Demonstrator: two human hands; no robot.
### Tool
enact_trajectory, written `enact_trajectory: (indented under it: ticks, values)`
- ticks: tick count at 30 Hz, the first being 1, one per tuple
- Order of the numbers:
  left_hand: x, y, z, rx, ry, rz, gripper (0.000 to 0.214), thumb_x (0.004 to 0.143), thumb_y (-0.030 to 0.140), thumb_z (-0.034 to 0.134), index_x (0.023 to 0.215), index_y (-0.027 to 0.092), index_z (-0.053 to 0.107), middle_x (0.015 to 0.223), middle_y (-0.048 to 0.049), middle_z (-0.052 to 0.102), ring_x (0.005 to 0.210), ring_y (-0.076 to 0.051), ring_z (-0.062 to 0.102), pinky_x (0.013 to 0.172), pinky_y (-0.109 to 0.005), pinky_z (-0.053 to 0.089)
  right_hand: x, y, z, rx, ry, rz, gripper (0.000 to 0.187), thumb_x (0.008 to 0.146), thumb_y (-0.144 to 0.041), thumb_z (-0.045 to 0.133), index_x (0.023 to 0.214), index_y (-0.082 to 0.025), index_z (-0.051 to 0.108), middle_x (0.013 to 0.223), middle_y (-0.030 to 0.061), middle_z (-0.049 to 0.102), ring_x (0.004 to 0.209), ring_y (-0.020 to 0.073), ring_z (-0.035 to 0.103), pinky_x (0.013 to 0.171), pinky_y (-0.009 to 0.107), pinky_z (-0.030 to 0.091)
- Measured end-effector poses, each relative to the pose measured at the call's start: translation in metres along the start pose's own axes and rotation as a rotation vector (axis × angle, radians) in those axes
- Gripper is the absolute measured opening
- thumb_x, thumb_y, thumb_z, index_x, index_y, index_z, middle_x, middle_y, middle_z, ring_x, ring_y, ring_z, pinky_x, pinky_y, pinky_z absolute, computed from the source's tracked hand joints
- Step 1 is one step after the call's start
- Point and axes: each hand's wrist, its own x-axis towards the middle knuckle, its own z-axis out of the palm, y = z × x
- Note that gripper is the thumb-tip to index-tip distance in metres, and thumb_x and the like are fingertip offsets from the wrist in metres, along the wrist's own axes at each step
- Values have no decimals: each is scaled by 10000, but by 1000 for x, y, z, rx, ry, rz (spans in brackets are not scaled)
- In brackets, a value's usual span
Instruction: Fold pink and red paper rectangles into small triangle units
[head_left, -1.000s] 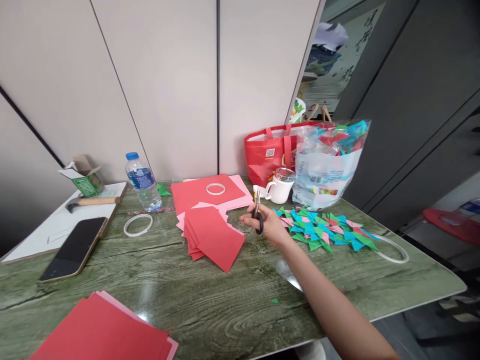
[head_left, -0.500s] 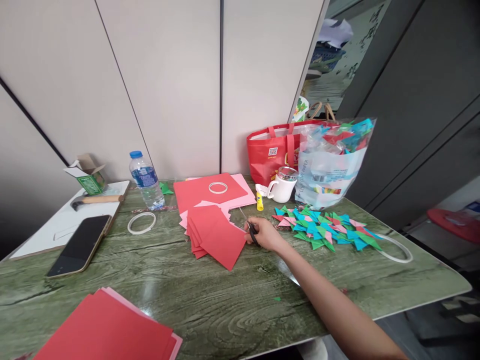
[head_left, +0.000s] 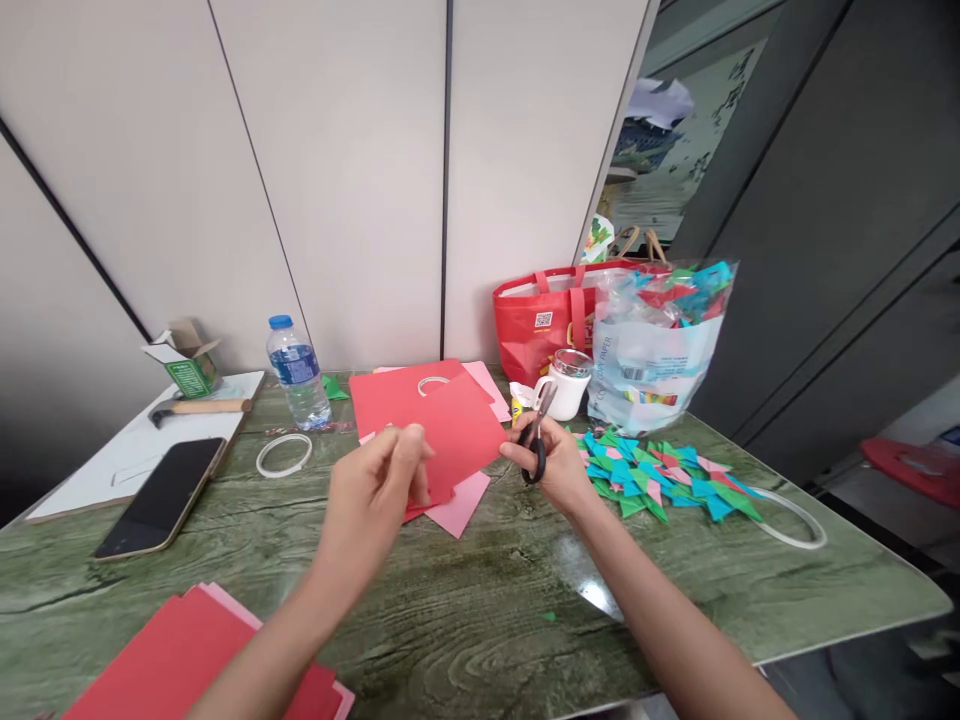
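Note:
A pair of black-handled scissors (head_left: 537, 452) is held in my right hand (head_left: 561, 462), blades pointing up. The same hand's thumb and fingertips pinch the right corner of a red paper sheet (head_left: 465, 430), raised over the paper pile. My left hand (head_left: 379, 478) is at the sheet's left side with curled, closed fingers. Whether they grip the paper's edge cannot be made out. Under the raised sheet, a pink paper sheet (head_left: 463, 505) shows from the pile. Behind it lies a larger red sheet (head_left: 379, 395) with a tape roll (head_left: 433, 384) on it, partly covered.
Folded paper pieces (head_left: 660, 475) lie at right beside a white ring (head_left: 799, 525). A mug (head_left: 571, 390), glue stick (head_left: 517, 408), red bag (head_left: 525, 325) and plastic bag (head_left: 645, 365) stand behind. Leftward are a bottle (head_left: 300, 380), phone (head_left: 161, 500), hammer (head_left: 202, 406) and red paper stack (head_left: 172, 650).
My left hand has come into view from below. My right hand has risen with the scissors, now pointing up, and a red sheet has been lifted off the pile, baring pink paper.

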Motion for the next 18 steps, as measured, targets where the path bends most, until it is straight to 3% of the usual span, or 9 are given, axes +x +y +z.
enact_trajectory:
  ticks: [3,5,8,13,18]
  values:
    - [24,-22,5,20,-102,-82,389,787,481,449,573,168,532,522,0,578,512,-155,575,478,-233,410,-4,-4,0,-24,23,-60,259,601,-267,735,754,-212,533,664,-30,556,570,102,495,530,220,399]
    - [30,-42,5,-39,-74,-142,403,744,519,485,549,168,525,525,-18,595,534,-176,593,504,-246,436,-6,-5,0,-45,22,-94,244,608,-258,731,747,-213,535,662,-28,560,565,102,496,531,221,402]
    - [30,-58,5,-199,-168,-240,453,712,572,487,557,156,577,569,-59,645,578,-209,620,563,-287,476,-9,-6,2,-92,13,-122,229,616,-259,723,742,-214,537,685,-20,570,578,111,510,538,228,412]
    - [29,-53,9,-460,-198,-323,480,706,587,490,608,146,652,591,-65,665,581,-209,609,580,-300,474,-14,2,7,-190,-91,-170,199,626,-266,707,733,-213,547,711,-2,598,685,157,571,683,288,455]
    - [31,-48,12,-724,-179,-387,355,697,456,602,756,115,679,735,-89,688,669,-190,610,617,-266,457,-19,7,5,-360,-244,-164,122,682,-256,655,736,-211,555,753,11,618,815,197,591,810,342,433]
